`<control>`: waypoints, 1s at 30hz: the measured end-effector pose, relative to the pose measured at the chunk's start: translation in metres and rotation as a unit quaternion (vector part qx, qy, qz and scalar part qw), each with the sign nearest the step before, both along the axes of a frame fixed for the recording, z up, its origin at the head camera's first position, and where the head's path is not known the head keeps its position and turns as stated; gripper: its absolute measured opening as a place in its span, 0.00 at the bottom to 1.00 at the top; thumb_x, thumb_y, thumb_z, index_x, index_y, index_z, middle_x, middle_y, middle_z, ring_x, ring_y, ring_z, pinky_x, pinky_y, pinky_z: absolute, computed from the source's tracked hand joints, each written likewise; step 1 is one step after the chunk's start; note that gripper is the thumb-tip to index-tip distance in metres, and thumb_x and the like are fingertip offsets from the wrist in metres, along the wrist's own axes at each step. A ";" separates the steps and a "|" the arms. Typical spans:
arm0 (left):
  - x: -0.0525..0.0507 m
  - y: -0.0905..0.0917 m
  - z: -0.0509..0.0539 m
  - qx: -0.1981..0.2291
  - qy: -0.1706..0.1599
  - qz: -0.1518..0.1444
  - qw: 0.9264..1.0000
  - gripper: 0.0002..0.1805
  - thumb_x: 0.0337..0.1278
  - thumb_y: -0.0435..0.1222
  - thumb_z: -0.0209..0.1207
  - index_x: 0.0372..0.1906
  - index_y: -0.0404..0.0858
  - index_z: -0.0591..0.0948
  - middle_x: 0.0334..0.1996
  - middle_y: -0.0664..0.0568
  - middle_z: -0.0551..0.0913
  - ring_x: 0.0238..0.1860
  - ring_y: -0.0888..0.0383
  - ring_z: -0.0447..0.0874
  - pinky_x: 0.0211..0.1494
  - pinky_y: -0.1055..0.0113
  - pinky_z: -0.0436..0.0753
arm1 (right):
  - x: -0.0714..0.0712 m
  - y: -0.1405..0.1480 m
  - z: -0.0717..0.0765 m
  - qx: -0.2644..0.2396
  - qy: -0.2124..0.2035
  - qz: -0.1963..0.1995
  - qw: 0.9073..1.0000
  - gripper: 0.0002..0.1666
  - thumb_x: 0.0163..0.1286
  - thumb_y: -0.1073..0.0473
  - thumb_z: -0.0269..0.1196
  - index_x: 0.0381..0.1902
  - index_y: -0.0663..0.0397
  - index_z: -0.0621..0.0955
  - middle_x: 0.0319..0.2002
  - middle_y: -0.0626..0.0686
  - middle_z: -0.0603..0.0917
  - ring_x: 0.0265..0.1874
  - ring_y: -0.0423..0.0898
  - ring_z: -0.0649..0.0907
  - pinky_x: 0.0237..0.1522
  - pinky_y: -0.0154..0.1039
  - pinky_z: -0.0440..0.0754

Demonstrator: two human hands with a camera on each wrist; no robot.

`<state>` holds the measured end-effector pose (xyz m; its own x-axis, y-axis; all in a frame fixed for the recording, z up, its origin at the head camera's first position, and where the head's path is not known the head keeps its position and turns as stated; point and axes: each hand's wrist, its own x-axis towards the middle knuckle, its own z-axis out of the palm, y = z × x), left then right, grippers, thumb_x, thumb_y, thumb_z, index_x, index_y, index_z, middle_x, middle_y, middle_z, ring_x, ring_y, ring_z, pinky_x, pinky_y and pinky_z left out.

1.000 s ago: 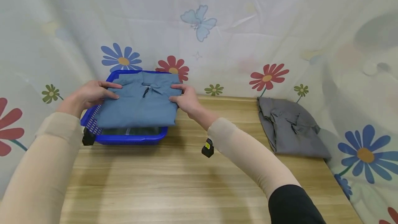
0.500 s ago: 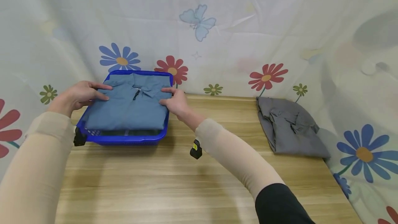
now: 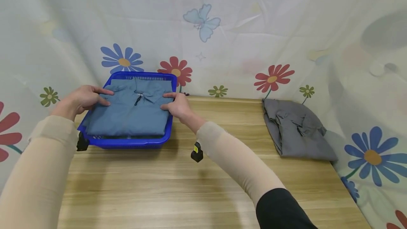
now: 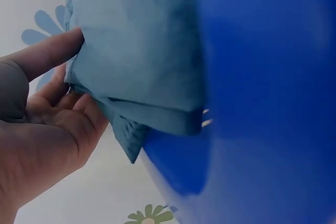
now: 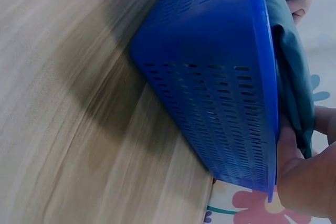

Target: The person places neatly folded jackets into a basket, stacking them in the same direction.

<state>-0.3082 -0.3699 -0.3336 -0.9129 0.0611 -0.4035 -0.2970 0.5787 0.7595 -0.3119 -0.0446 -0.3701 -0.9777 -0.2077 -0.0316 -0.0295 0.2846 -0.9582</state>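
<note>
A folded blue shirt [image 3: 130, 116], with its collar and a small black tab on top, lies level in the mouth of the blue basket [image 3: 127, 142]. My left hand [image 3: 83, 99] pinches its left edge; in the left wrist view the thumb is above the cloth and other fingers lie below it. At the opposite edge, my right hand [image 3: 180, 108] grips the shirt between thumb and fingers, close by the basket's rim. The right wrist view shows the shirt's side bulging over that rim. What lies under the shirt inside the basket is hidden.
A folded grey garment [image 3: 299, 130] lies at the right of the wooden table [image 3: 203, 186]. Behind the basket and along the sides hangs a white curtain [image 3: 238, 52] printed with flowers and a butterfly.
Both hands have carried the blue shirt left and down, from over the basket with its right side overhanging, to within the rim. The grey garment has stayed put.
</note>
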 end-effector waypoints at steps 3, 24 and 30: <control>0.000 0.002 0.000 -0.009 0.000 -0.004 1.000 0.38 0.71 0.33 0.61 0.79 0.32 0.59 0.80 0.30 0.32 0.76 0.25 0.42 0.71 0.31 0.54 | 0.001 0.002 0.003 0.001 -0.010 0.009 1.000 0.23 0.67 0.67 0.72 0.59 0.59 0.84 0.60 0.57 0.80 0.30 0.41 0.80 0.30 0.35 0.82; 0.004 0.014 -0.019 -0.105 0.085 -0.053 0.989 0.27 0.75 0.32 0.55 0.72 0.30 0.66 0.74 0.20 0.49 0.72 0.21 0.50 0.68 0.26 0.56 | -0.008 0.043 -0.003 0.050 0.037 0.049 0.997 0.16 0.74 0.64 0.64 0.56 0.67 0.79 0.45 0.59 0.82 0.36 0.49 0.84 0.41 0.47 0.87; 0.003 0.022 -0.016 -0.163 0.184 -0.039 0.969 0.26 0.74 0.35 0.55 0.71 0.30 0.66 0.68 0.17 0.57 0.67 0.21 0.55 0.66 0.26 0.57 | -0.011 0.072 -0.010 0.055 0.035 0.065 0.996 0.14 0.75 0.66 0.61 0.54 0.69 0.78 0.39 0.58 0.82 0.32 0.48 0.81 0.40 0.48 0.85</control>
<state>-0.3049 -0.3478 -0.3499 -0.9963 0.0597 -0.0610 0.0134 0.8153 0.5789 -0.3227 0.0271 -0.3805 -0.9435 -0.3312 0.0058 -0.1377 0.3763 -0.9162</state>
